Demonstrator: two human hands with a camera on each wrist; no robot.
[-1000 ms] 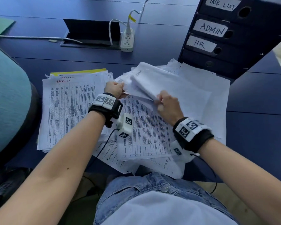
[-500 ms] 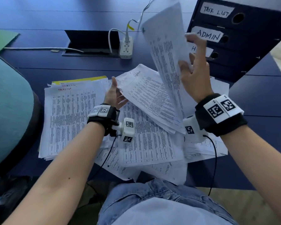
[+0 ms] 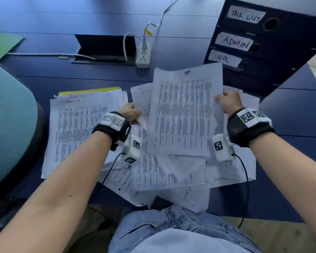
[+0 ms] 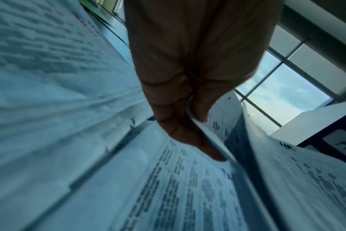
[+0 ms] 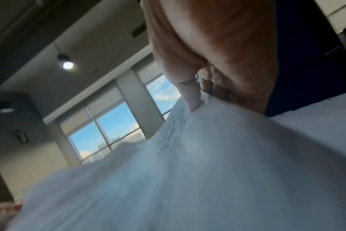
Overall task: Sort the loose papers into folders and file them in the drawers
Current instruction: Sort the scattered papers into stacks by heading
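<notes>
My right hand (image 3: 226,102) grips the right edge of a printed sheet marked "HR" (image 3: 184,114), held flat above the loose paper heap (image 3: 164,172); its thumb (image 5: 192,95) presses on the sheet's top (image 5: 188,164). My left hand (image 3: 130,113) pinches the edge of other sheets (image 3: 140,99) beneath it, thumb and fingers (image 4: 180,109) clamped on a thin bundle (image 4: 207,136). A neat pile headed "TASK LIST" in red (image 3: 80,128) lies at the left on a yellow folder (image 3: 91,90). The dark drawer unit (image 3: 274,52) stands at the back right, labelled TASK LIST, ADMIN and HR.
A white power strip (image 3: 143,55) with cables sits by an open cable hatch (image 3: 102,50) behind the papers. A green folder (image 3: 2,44) lies at the far left. A teal chair (image 3: 9,125) stands at my left. The dark blue desk (image 3: 290,114) runs under everything.
The right hand lifted a sheet up high from the heap, then brought it down flat over the heap, face up. The left hand stayed at the heap's left edge and now pinches sheets.
</notes>
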